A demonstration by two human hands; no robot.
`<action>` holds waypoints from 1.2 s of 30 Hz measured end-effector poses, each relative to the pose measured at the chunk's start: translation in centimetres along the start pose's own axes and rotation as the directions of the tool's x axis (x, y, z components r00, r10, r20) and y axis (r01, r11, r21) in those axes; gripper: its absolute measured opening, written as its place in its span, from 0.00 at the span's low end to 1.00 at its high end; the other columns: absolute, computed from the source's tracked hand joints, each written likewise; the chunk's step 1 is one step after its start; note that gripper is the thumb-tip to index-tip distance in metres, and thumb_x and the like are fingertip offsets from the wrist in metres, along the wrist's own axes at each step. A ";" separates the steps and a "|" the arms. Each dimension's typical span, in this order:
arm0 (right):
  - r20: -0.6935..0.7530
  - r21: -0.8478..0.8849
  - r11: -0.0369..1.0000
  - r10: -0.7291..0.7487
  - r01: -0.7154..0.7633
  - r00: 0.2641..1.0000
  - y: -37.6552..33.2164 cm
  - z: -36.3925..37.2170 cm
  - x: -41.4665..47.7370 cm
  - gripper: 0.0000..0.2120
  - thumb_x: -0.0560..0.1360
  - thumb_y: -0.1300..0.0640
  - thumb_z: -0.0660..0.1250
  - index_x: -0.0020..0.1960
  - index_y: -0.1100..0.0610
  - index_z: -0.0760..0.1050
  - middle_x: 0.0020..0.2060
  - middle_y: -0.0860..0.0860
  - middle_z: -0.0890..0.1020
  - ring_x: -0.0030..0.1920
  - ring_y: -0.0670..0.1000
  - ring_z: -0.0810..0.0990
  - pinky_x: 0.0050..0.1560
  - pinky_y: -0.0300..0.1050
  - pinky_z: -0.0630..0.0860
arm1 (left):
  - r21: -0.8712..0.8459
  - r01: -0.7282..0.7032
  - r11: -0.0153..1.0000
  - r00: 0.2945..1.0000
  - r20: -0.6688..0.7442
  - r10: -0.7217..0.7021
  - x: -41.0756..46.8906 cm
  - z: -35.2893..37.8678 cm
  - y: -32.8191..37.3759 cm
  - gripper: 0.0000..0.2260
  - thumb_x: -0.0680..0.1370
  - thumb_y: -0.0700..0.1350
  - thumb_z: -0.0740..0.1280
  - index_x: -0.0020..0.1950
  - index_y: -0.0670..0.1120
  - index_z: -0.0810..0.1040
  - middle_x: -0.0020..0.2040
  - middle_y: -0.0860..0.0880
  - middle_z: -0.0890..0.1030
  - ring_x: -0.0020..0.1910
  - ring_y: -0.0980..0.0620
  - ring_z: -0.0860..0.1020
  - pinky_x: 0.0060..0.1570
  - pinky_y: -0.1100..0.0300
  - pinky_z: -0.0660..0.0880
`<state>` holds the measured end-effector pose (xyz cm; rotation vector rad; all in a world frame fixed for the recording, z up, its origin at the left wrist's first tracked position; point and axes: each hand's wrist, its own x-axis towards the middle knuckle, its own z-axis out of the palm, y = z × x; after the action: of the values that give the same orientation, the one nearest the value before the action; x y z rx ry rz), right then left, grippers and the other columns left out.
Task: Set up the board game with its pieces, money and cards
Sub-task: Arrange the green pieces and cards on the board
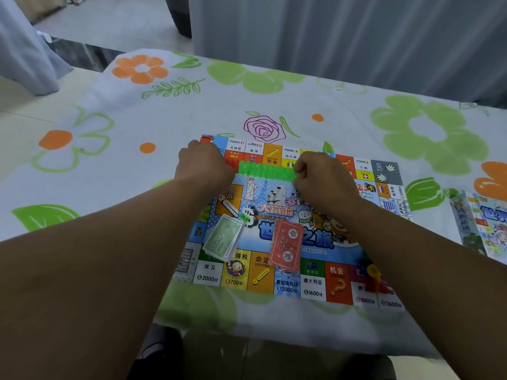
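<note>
A colourful paper game board (312, 286) lies flat on the table. Above its far half I hold a strip of joined green plastic pieces (267, 170) between both hands. My left hand (204, 167) grips the strip's left end, and my right hand (318, 179) pinches its right end. A stack of green money notes (223, 238) lies on the board's near left part. Red cards (286, 248) lie beside the notes near the middle. One small green piece (245, 217) sits by the notes. A yellow and red pawn (374, 278) lies at the near right corner.
The table carries a white cloth (131, 127) with green and orange flowers. The game's box or packet (485, 223) lies at the right edge. Grey curtains (356, 37) hang behind the table. The table's near edge runs just below the board.
</note>
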<state>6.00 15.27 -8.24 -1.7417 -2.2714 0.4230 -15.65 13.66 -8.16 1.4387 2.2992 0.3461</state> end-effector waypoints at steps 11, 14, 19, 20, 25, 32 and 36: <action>0.101 0.171 0.975 -0.163 0.145 0.981 -2.4 -1.1 -0.3 0.07 0.73 0.63 0.68 0.49 0.57 0.81 0.47 0.51 0.83 0.45 0.52 0.80 0.49 0.52 0.79 | 0.005 -0.012 1.000 1.000 0.001 0.012 0.0 0.0 0.0 0.13 0.76 0.45 0.66 0.58 0.41 0.79 0.58 0.42 0.76 0.59 0.41 0.75 0.55 0.47 0.78; 0.361 0.248 0.923 -0.369 0.294 0.856 -4.6 -1.0 -1.0 0.10 0.74 0.64 0.70 0.53 0.55 0.83 0.45 0.46 0.81 0.47 0.47 0.80 0.51 0.48 0.78 | 0.019 -0.016 1.000 1.000 -0.002 0.016 0.0 0.0 0.0 0.13 0.76 0.45 0.66 0.58 0.41 0.79 0.58 0.41 0.76 0.59 0.40 0.75 0.55 0.48 0.78; 0.479 0.246 0.894 -0.448 0.375 0.755 -6.1 0.2 -1.2 0.15 0.71 0.64 0.76 0.57 0.54 0.84 0.42 0.46 0.80 0.47 0.49 0.80 0.49 0.47 0.77 | 0.032 -0.020 0.999 1.000 -0.024 0.020 -0.1 0.1 0.1 0.13 0.76 0.44 0.66 0.58 0.40 0.79 0.58 0.41 0.75 0.60 0.40 0.74 0.54 0.50 0.76; 0.492 0.240 0.893 -0.451 0.381 0.745 -6.1 0.3 -1.2 0.15 0.71 0.63 0.77 0.57 0.54 0.84 0.43 0.47 0.80 0.47 0.50 0.80 0.49 0.48 0.77 | 0.032 -0.018 0.999 0.999 -0.027 0.019 -0.1 0.1 0.1 0.13 0.76 0.44 0.66 0.58 0.40 0.79 0.58 0.41 0.74 0.60 0.40 0.74 0.53 0.50 0.75; 0.494 0.234 0.901 -0.433 0.365 0.754 -5.8 0.5 -1.1 0.12 0.72 0.62 0.76 0.55 0.56 0.84 0.45 0.49 0.83 0.47 0.49 0.81 0.50 0.46 0.77 | 0.020 -0.018 1.000 1.000 -0.016 0.018 -0.1 0.0 0.1 0.14 0.76 0.44 0.66 0.59 0.41 0.79 0.59 0.41 0.76 0.60 0.40 0.74 0.53 0.50 0.76; 0.346 0.215 0.941 -0.323 0.261 0.881 -4.0 -1.3 -0.8 0.09 0.70 0.67 0.70 0.47 0.58 0.82 0.40 0.44 0.79 0.43 0.47 0.79 0.45 0.46 0.77 | 0.014 -0.011 1.000 1.000 0.013 0.011 -0.2 -0.3 0.0 0.13 0.75 0.43 0.66 0.57 0.40 0.79 0.57 0.41 0.76 0.58 0.40 0.75 0.55 0.47 0.78; 0.248 0.207 0.969 -0.188 0.138 0.950 -1.6 -2.0 -0.6 0.08 0.70 0.68 0.70 0.47 0.59 0.82 0.37 0.43 0.78 0.39 0.42 0.76 0.42 0.41 0.73 | 0.023 -0.016 1.000 1.000 0.007 0.016 -0.4 -0.3 0.2 0.11 0.75 0.42 0.66 0.55 0.39 0.79 0.57 0.40 0.75 0.58 0.40 0.74 0.53 0.48 0.76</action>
<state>5.45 14.41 -5.78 -1.4653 -2.4393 0.8511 -15.47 13.42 -7.76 1.4678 2.2946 0.3194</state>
